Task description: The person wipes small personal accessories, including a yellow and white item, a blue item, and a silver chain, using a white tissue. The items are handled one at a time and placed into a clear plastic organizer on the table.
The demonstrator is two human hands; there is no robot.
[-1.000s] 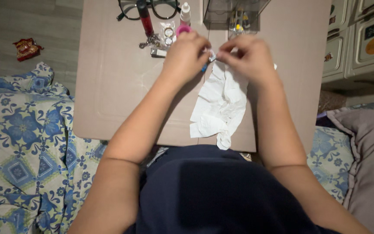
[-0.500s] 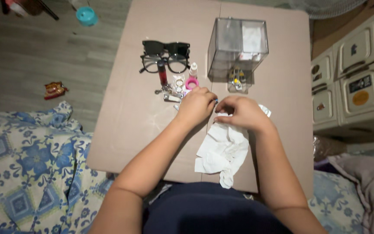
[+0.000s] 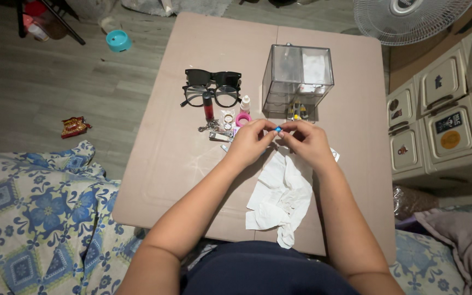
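On the table [image 3: 159, 180] we have our left hand [image 3: 249, 143] and right hand [image 3: 307, 143] meeting over its middle, fingertips pinching a small object [image 3: 278, 129] between them, with the crumpled tissue [image 3: 279, 199] lying just below them, nearer to us. Behind the hands stands the clear box [image 3: 298, 71], and left of it lie two pairs of glasses [image 3: 212, 87], one behind the other. Between glasses and left hand sit a dropper bottle [image 3: 245, 103], a tube [image 3: 208, 106] and nail clippers [image 3: 220, 136].

dim, warm indoor light falls from above onto the table [image 3: 181, 164], with a faint sheen near its left edge. corners darken, edges bow slightly, and detail is soft and grainy.
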